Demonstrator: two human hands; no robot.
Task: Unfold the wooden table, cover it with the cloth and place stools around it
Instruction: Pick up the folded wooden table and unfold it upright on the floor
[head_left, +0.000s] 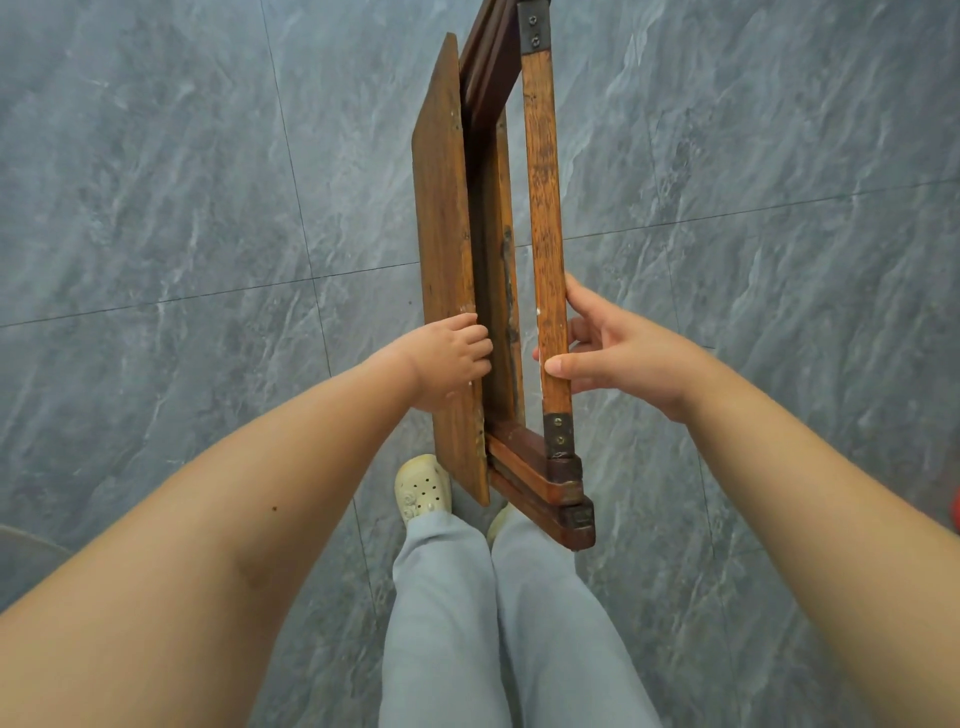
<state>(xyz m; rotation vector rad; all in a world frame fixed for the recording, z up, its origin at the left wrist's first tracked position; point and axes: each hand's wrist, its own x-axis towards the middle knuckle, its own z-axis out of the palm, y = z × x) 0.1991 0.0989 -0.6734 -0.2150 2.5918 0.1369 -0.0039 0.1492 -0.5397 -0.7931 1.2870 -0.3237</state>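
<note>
The folded wooden table (441, 249) stands on edge in front of my legs, seen from above. Its flat brown top faces left and its leg frame lies against the right side. My left hand (449, 364) grips the edge of the top, fingers curled over it. My right hand (618, 358) holds the light wooden leg bar (543, 208), thumb on the near side and fingers behind it. That bar stands apart from the top, with a gap between them. Dark metal brackets with screws cap both ends of the bar. No cloth or stools are in view.
Grey marbled floor tiles (208, 208) lie all around. My legs in light grey trousers and a cream perforated shoe (422, 488) are just below the table. A grey rounded object (21, 556) shows at the left edge, and something red (956, 512) at the right edge.
</note>
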